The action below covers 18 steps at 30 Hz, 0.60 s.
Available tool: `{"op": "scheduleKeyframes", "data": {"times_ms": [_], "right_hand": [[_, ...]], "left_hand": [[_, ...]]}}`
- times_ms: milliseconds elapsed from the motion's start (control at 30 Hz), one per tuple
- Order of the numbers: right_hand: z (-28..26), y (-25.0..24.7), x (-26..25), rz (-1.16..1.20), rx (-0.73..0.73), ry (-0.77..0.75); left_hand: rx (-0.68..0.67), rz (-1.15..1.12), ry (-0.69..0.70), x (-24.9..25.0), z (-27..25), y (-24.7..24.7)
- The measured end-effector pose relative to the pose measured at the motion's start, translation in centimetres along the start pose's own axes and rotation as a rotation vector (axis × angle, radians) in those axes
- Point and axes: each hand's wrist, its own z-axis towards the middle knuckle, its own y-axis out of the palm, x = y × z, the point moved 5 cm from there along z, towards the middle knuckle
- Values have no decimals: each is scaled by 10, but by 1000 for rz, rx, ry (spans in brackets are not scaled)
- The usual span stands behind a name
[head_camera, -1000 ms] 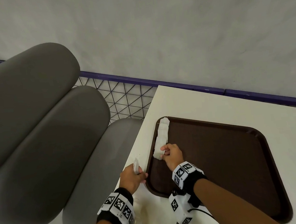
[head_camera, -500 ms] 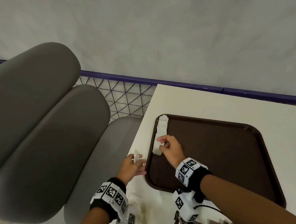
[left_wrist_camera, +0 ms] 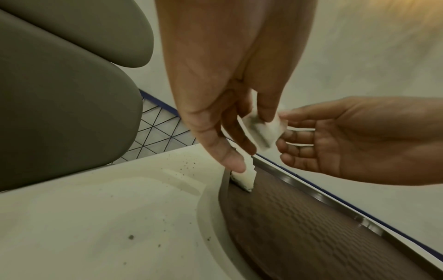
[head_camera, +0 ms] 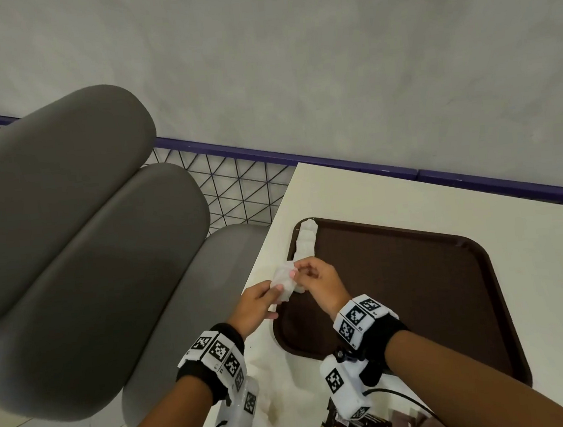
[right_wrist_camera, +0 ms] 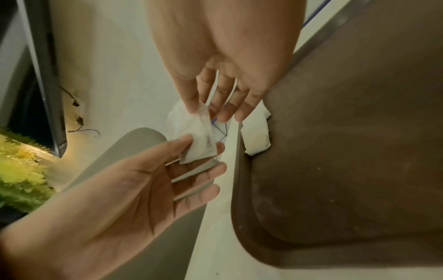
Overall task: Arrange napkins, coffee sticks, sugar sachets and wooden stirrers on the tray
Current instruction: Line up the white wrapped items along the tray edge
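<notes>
A small white sugar sachet (head_camera: 282,279) hangs in the air just left of the brown tray (head_camera: 417,286), over the table edge. My left hand (head_camera: 274,292) pinches its lower end between thumb and fingers. My right hand (head_camera: 295,274) pinches its upper end, thumb against forefinger. The left wrist view shows the sachet (left_wrist_camera: 263,130) between both hands. In the right wrist view the sachet (right_wrist_camera: 200,140) is crumpled and partly see-through. A row of white sachets (head_camera: 305,242) lies along the tray's left rim, and the rest of the tray floor is bare.
Brown coffee sticks (head_camera: 372,425) lie on the white table (head_camera: 392,195) near the front edge. Crumpled white napkins (head_camera: 266,387) sit under my left wrist. A grey padded chair (head_camera: 89,266) stands left of the table, with a wire mesh rail (head_camera: 236,190) behind.
My right hand left the sachet row on the tray and moved left to the sachet held by my left hand. The left hand rose slightly toward the tray edge.
</notes>
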Motion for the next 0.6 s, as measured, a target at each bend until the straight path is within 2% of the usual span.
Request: {"op": "scheduleKeyframes", "data": {"times_ms": [200, 300, 400, 600], "right_hand": [[-7, -3, 12, -18, -79, -25], [-2, -8, 24, -86, -5, 13], [4, -13, 31, -145, 75, 51], [14, -12, 45, -301, 103, 132]], "left_hand": [[-16, -24, -66, 0, 4, 14], [-28, 41, -93, 0, 6, 21], [77, 178, -59, -1, 10, 17], [263, 47, -47, -13, 7, -16]]}}
